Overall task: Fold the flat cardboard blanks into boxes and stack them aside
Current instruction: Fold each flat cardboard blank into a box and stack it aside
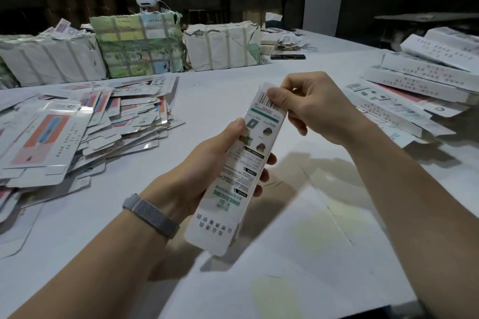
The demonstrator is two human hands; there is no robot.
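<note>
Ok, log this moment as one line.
left hand grips box | right hand pinches its top end | flat blanks left | folded stack right

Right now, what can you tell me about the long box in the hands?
The long box is narrow white cardboard, printed with a barcode, a green stripe, small pictures and green and black text. It is held above the table, tilted away. The left hand grips its middle from behind; the right hand pinches its far end at the barcode. Its near end looks unclosed.

Both forearms are stretched forward. The left hand (207, 163) is curled in a grip. The right hand (311, 106) is pinched at thumb and fingers
</note>
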